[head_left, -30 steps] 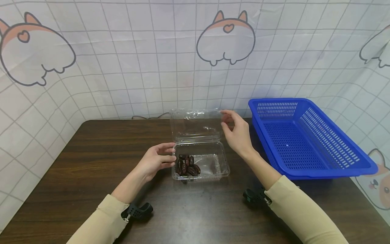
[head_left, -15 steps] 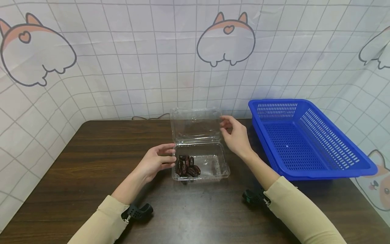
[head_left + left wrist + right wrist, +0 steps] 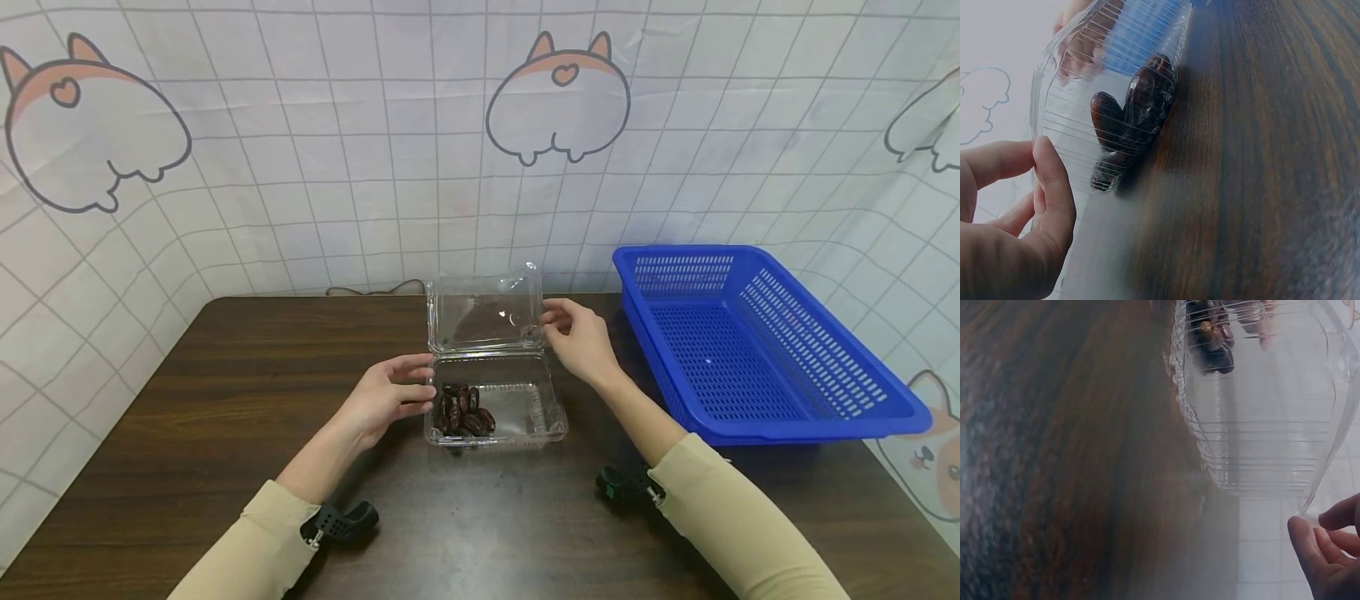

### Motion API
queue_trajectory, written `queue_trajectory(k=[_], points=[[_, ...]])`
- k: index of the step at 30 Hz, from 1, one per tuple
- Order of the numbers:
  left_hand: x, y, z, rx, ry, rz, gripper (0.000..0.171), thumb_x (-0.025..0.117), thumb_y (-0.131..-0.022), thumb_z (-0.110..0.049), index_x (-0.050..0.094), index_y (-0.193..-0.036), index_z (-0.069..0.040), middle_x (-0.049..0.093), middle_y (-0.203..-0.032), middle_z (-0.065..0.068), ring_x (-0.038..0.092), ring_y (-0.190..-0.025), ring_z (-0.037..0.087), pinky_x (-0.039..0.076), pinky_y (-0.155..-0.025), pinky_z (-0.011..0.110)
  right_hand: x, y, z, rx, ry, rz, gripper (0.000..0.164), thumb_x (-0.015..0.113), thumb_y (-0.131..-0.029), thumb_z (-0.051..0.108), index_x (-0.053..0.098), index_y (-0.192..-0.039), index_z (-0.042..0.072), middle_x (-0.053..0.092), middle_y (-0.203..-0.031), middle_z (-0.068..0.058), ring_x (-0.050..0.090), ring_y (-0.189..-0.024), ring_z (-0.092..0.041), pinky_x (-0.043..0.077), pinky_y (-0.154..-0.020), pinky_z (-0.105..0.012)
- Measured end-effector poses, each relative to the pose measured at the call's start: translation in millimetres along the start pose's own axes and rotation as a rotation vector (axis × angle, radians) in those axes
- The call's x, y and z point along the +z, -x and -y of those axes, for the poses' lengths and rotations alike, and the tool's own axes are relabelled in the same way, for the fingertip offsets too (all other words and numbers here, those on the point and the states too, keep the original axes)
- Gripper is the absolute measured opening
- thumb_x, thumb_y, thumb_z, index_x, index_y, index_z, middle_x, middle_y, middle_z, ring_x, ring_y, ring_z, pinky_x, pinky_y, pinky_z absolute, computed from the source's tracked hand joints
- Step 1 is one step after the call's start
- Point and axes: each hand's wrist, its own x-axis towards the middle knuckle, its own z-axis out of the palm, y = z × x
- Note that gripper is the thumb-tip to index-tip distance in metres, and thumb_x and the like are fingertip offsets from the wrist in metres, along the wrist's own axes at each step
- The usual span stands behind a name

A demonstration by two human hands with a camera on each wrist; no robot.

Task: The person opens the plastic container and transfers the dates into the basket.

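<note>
Nearest us, below both hands, we see two pale sleeves (image 3: 251, 546), with a black wrist mount (image 3: 341, 521) at each cuff. Ahead of its sleeve, the left hand (image 3: 375, 400) pinches the rim of a clear tray (image 3: 517, 408) between thumb and finger; we judge that this light grip is there to steady it, since such thin plastic would slide easily on the smooth table (image 3: 225, 400). The tray thus lies just to the right of the left hand, touching its fingertips, flat on the tabletop. Inside, dark fruits that look like dates (image 3: 465, 412) sit bunched at the end beside the left hand, well away from the right one, and their weight probably helps hold that end down. Farther off, the right hand (image 3: 583, 337) pinches the side edge of the clear lid (image 3: 480, 317), which stands raised along the tray's back edge, just left of those fingers; we take this hold to be for controlling its tilt, as a flimsy sheet would flop if let go. To the right of the right hand, near but apart, is a blue basket (image 3: 780, 432). Beyond both hands hangs a printed backdrop (image 3: 337, 167).
</note>
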Motion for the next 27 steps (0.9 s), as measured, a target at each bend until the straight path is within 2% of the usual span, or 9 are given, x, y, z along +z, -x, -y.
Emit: queue_trajectory(k=[8,13,21,24,27], points=[[0.4,0.3,-0.6,0.000,-0.009,0.006,0.056,0.065,-0.095,0.010,0.049,-0.148,0.002,0.049,-0.135,0.023,0.063,-0.092,0.018,0.060,-0.080,0.030,-1.8,1.6,-4.7,0.091,-0.018,0.113,0.033,0.059,-0.100,0.004,0.063,-0.131,-0.007,0.070,-0.105,-0.018,0.074,-0.085,-0.032,0.061,-0.074,-0.038],[1.0,0.5,-0.6,-0.002,-0.005,0.004,0.056,0.065,-0.095,0.009,0.049,-0.148,0.001,0.049,-0.136,0.024,0.063,-0.092,0.018,0.060,-0.079,0.030,-1.7,2.8,-6.7,0.144,-0.030,0.183,0.032,0.056,-0.102,0.006,0.064,-0.130,-0.007,0.071,-0.102,-0.017,0.073,-0.083,-0.026,0.062,-0.076,-0.036],[0.9,1.1,-0.4,-0.005,0.000,0.005,0.056,0.065,-0.095,0.009,0.050,-0.148,0.001,0.049,-0.137,0.025,0.063,-0.095,0.019,0.060,-0.080,0.030,-1.8,3.8,-9.5,0.165,0.000,0.217,0.029,0.056,-0.104,0.011,0.067,-0.126,-0.006,0.072,-0.093,-0.013,0.070,-0.079,-0.022,0.060,-0.074,-0.037],[0.7,1.2,-0.3,-0.006,0.003,0.004,0.056,0.066,-0.095,0.009,0.050,-0.148,0.001,0.049,-0.137,0.024,0.064,-0.095,0.019,0.060,-0.080,0.030,-2.5,4.2,-10.2,0.161,0.008,0.223,0.030,0.055,-0.105,0.013,0.067,-0.127,-0.005,0.071,-0.096,-0.013,0.070,-0.082,-0.024,0.060,-0.075,-0.039],[0.6,1.1,-0.4,-0.008,0.003,0.001,0.056,0.065,-0.095,0.009,0.050,-0.148,0.001,0.050,-0.136,0.024,0.063,-0.095,0.019,0.060,-0.080,0.030,-3.6,4.1,-9.5,0.137,0.038,0.214,0.031,0.055,-0.105,0.015,0.067,-0.127,-0.003,0.071,-0.104,-0.015,0.068,-0.093,-0.028,0.057,-0.082,-0.044]])
